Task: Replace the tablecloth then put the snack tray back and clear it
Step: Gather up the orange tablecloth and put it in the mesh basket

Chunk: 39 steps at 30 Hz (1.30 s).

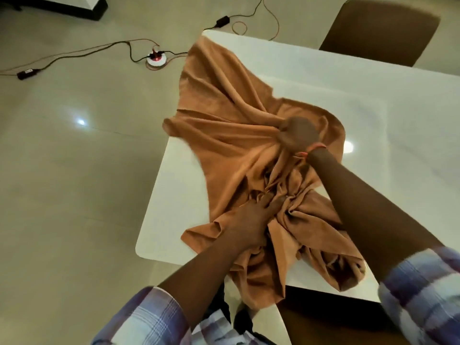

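A round power strip [156,59] with trailing cables lay on the tiled floor, well to the left of both hands. The left hand [251,225] rested on the bunched orange-brown tablecloth [224,125], fingers stretched forward and pressed into the folds just ahead of them. Beyond those fingertips the right hand [297,134] had its fingers curled tight around a gathered ridge of cloth. The tablecloth lay crumpled across the near left part of the white table [373,108], one corner hanging over the edge. It looked soft, light and limp, likely to slump wherever unsupported; edges or corners would give better hold than mid-cloth bunches. A brown chair [378,28] stood beyond the table.
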Tool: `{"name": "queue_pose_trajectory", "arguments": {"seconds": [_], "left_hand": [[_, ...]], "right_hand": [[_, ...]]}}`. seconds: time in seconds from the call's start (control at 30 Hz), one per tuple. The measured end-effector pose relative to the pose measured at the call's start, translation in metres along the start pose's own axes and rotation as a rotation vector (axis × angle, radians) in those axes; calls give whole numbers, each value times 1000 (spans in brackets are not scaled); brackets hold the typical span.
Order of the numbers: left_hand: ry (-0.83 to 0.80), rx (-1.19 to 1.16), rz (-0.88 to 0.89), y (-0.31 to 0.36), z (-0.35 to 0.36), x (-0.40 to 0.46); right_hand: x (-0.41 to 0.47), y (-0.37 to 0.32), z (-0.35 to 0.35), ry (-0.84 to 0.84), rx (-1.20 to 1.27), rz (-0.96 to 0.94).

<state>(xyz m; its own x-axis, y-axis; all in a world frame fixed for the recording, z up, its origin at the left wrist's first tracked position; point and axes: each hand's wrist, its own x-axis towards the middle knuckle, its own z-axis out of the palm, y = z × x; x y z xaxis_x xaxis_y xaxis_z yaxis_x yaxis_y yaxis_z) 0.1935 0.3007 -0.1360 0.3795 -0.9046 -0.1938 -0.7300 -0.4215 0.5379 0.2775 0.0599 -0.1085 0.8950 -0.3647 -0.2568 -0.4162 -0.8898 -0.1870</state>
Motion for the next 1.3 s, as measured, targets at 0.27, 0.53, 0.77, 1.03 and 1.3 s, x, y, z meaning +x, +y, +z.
{"name": "queue_pose_trajectory", "arguments": {"seconds": [0.27, 0.53, 0.77, 1.03, 1.3], "left_hand": [[67, 166, -30, 17, 23, -12], [196, 347, -137, 23, 19, -12], [216, 396, -164, 34, 3, -6], [218, -94, -244, 28, 22, -32], [626, 100, -413, 12, 18, -58]], "right_hand": [[-188, 30, -17, 282, 416, 349], [-261, -3, 0, 303, 146, 66], [-287, -16, 37, 83, 133, -9], [-232, -22, -1, 76, -93, 18], [-223, -11, 47, 7, -136, -2]]}}
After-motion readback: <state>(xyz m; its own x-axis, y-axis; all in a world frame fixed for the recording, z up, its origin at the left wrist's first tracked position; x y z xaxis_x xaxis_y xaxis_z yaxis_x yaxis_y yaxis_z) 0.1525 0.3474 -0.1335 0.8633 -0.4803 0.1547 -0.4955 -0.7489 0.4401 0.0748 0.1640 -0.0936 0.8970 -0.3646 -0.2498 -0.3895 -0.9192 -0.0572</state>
